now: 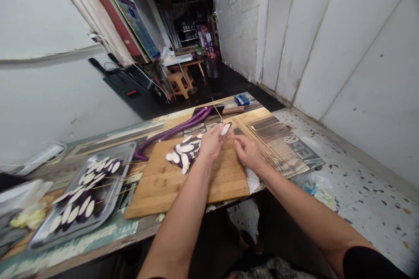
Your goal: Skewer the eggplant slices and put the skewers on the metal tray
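My left hand (212,140) is closed around a white-fleshed, purple-skinned eggplant slice (225,129) above the cutting board's far right part. A thin wooden skewer (217,111) points away from me at that slice. Just to the right, my right hand (248,150) has its thumb and fingers pinched together; anything between the fingertips is too small to make out. Below and left of my left hand, a pile of cut eggplant slices (185,152) lies on the wooden cutting board (157,196). More wooden skewers (262,141) lie on the table beyond my right hand.
On the left, a metal tray (111,209) bears several skewered rows of eggplant slices (87,183). Long whole eggplants (176,130) lie behind the board. A wooden-handled knife (233,109) and a blue box (241,100) are at the table's far edge. A wall (304,39) rises on the right.
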The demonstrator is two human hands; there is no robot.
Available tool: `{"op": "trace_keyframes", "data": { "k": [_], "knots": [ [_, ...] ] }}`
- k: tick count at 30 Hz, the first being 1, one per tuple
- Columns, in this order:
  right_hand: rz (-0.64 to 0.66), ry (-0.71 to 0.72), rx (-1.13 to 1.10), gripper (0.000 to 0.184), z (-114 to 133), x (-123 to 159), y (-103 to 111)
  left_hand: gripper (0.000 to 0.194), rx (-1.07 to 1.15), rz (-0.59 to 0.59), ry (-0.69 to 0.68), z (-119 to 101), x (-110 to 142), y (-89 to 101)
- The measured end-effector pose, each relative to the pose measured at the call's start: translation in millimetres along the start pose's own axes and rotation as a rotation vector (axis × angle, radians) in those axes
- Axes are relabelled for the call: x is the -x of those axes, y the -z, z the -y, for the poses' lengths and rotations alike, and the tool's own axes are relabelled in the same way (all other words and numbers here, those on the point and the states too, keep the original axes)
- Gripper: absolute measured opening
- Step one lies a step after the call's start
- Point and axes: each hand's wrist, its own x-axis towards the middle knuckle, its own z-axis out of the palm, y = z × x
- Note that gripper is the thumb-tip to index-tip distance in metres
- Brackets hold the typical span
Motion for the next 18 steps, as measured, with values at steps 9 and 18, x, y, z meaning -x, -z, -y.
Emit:
{"op": "trace_keyframes", "data": {
  "k": [9, 18],
  "knots": [
    [-0.039, 0.025, 0.0, 0.025, 0.6, -1.6, -1.8, 0.023, -0.131, 0.035, -0.02, 2.2, 2.7, -0.2],
    [-0.163, -0.01, 0.104, 0.022, -2.1, 0.7, -0.7, 0.03, -0.419, -0.198, -0.4, -10.4, 1.0, 12.0]
  ]
}}
